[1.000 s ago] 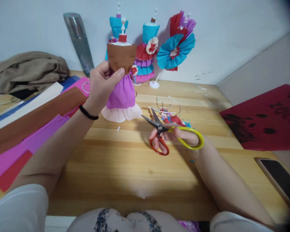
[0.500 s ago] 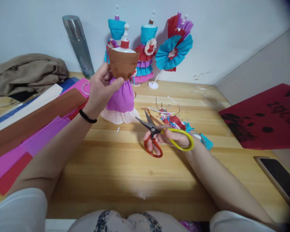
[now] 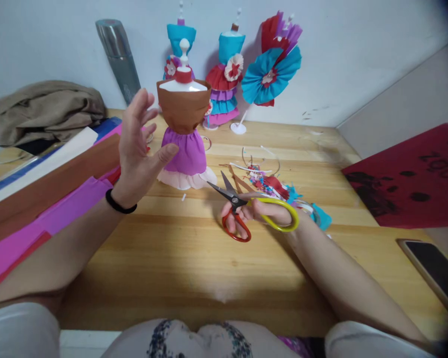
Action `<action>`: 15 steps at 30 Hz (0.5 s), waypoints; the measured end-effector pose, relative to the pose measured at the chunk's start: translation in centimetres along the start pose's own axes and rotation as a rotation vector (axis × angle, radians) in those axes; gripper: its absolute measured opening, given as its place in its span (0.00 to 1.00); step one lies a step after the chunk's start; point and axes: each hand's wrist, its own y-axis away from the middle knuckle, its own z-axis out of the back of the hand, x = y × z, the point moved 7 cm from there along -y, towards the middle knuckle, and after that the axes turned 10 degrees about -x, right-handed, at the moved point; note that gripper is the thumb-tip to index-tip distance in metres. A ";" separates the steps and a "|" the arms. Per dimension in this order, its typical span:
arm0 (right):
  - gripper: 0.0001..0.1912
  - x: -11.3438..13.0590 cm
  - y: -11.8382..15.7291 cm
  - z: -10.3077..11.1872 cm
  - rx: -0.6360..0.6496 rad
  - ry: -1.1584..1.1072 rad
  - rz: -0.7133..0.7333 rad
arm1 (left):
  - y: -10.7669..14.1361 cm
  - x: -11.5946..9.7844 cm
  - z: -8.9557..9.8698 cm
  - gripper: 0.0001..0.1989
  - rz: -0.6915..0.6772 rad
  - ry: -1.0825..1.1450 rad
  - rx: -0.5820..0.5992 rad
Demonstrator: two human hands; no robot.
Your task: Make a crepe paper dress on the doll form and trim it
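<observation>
A small dress form [image 3: 183, 112] stands upright on the wooden table, wearing a brown top, a purple skirt with a pale pink ruffle and a red neck band. Just left of it is my left hand [image 3: 138, 144], raised with the fingers apart and holding nothing; the thumb tip comes up close to the purple skirt. My right hand [image 3: 246, 216] holds scissors [image 3: 236, 200] with one red and one yellow handle. Their dark blades are parted and point up and left, in front of the dress form's right side.
Three more dressed forms [image 3: 226, 74] stand by the wall. Paper scraps [image 3: 269, 184] lie right of centre. Coloured crepe paper sheets [image 3: 56, 199], a brown cloth [image 3: 48, 114] and a flask [image 3: 119, 62] are on the left. A red bag [image 3: 410, 179] and a phone [image 3: 433, 268] sit at right.
My left hand has let go of the dress form and moved left, its fingers spreading. The dress form now stands by itself, slightly tilted differently. The scissors stay almost where they were.
</observation>
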 end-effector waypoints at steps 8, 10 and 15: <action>0.33 1.6 0.3 -1.5 0.020 0.077 0.054 | 6.1 -3.8 -2.5 0.03 -0.161 -0.440 0.176; 0.34 2.0 0.3 -1.8 0.026 0.135 0.038 | 7.1 -2.6 -3.3 0.06 0.080 -0.453 0.265; 0.34 2.3 0.2 -2.3 0.035 0.208 -0.016 | 8.3 0.2 -5.6 0.09 0.535 -0.334 0.553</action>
